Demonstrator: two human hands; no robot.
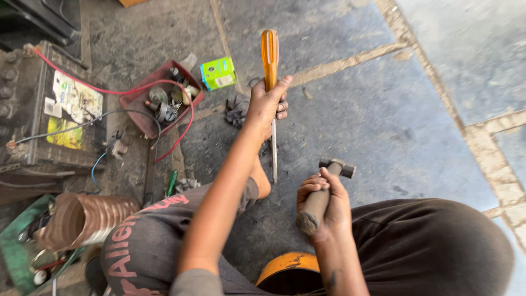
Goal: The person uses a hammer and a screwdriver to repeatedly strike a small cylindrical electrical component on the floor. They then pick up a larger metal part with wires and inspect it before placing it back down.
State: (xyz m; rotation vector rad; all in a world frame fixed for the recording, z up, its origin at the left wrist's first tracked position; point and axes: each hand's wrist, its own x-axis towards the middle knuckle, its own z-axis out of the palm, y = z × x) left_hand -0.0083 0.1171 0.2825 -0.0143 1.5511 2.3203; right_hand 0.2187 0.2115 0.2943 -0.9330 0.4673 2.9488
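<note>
1. The red tray (pixel 141 104) beside you holds small metal parts.
2. Your left hand (pixel 267 104) grips the orange-handled screwdriver (pixel 270 60) upright, tip on the concrete floor (pixel 372 120).
3. Your right hand (pixel 323 205) clenches the wooden-handled hammer (pixel 329 183) near your knee.

Two bare forearms, a short grey sleeve (pixel 194 282) at the bottom centre, dark grey trousers (pixel 427 246) with pinkish lettering (pixel 131 235) at lower left, one bare foot (pixel 262 181)

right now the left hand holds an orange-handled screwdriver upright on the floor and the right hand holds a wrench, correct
Not quite. In the head view the right hand holds a hammer, not a wrench. The rest stands: the left hand grips the orange-handled screwdriver upright, its tip down at the floor.
</note>
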